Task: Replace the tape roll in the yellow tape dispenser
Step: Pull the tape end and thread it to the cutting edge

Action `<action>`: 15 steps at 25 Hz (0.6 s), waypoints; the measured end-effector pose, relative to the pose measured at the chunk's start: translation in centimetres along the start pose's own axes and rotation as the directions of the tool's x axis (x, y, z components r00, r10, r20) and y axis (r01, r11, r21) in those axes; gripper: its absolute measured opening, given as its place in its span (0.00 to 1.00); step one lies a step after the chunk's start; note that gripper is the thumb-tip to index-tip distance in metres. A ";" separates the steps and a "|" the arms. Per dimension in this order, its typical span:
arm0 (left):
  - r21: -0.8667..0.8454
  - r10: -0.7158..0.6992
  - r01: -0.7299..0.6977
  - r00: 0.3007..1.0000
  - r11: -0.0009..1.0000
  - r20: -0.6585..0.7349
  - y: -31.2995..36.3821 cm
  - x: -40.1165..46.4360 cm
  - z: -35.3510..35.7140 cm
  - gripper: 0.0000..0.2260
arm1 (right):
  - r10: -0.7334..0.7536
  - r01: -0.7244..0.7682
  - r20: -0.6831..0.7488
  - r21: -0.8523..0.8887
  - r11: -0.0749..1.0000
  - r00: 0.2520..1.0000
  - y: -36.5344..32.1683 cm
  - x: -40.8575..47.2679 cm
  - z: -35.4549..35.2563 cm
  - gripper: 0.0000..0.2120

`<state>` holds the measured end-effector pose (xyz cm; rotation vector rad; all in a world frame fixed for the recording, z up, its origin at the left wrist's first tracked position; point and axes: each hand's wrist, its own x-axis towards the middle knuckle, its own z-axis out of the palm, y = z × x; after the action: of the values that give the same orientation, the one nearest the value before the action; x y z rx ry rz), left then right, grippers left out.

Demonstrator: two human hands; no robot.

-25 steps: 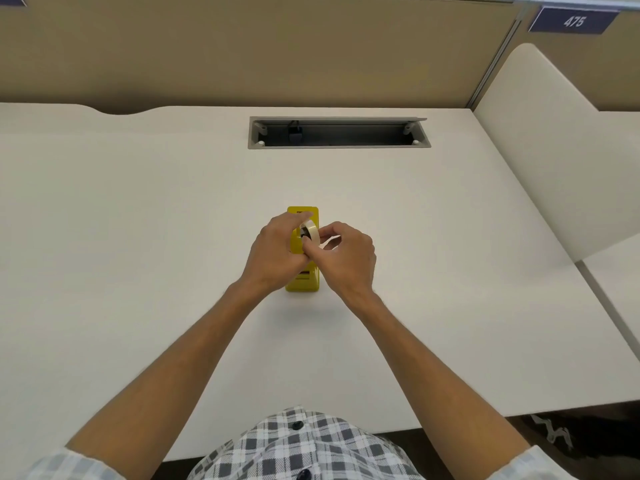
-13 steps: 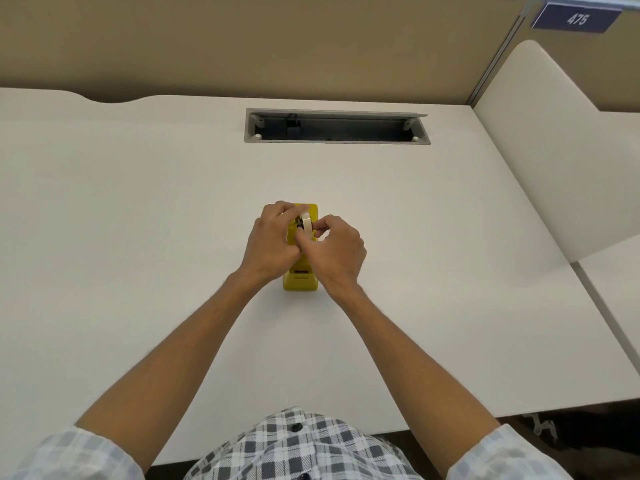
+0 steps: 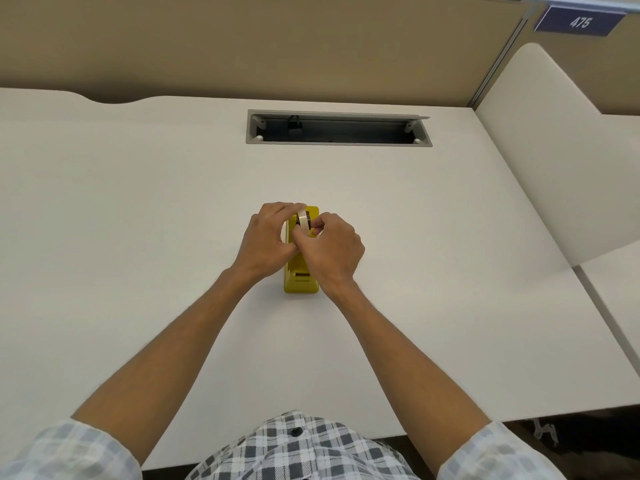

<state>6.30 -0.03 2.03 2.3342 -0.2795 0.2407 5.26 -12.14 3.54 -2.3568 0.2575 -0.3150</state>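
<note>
A yellow tape dispenser [image 3: 300, 283] stands on the white desk [image 3: 138, 220], its long side running away from me. Both hands meet over its middle and hide most of it. A pale tape roll [image 3: 304, 218] stands on edge above the dispenser's far half. My left hand [image 3: 268, 239] wraps the roll from the left, fingertips over its top. From the right, my right hand [image 3: 330, 252] pinches the roll between thumb and forefinger. Whether the roll sits in the dispenser's cradle is hidden.
A grey cable slot [image 3: 338, 128] with an open flap is sunk into the desk at the back. A beige partition wall [image 3: 277, 43] rises behind it. A white divider panel [image 3: 554, 161] stands at the right, with a blue sign [image 3: 580, 21] reading 475 above.
Both hands stay on the roll over the dispenser; my left fingers have curled further over the roll's top. The camera view has shifted slightly.
</note>
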 end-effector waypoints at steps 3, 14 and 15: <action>0.032 0.021 -0.022 1.000 0.999 0.015 -0.2 0.4 0.0 0.23 | 0.009 -0.008 0.011 -0.039 0.999 1.000 0.0 0.3 0.4 0.10; 0.083 0.022 -0.030 0.996 0.996 0.090 -1.5 0.2 0.8 0.23 | 0.018 -0.015 0.034 -0.083 0.996 0.999 0.4 0.5 1.2 0.11; 0.078 0.018 -0.025 0.995 0.997 0.095 -1.5 0.3 0.8 0.23 | 0.015 -0.012 0.039 -0.089 0.996 0.999 0.4 0.6 1.3 0.11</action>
<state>7.04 0.44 0.51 2.4255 -0.3475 0.1553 6.17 -11.75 2.48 -2.4453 0.2738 -0.2550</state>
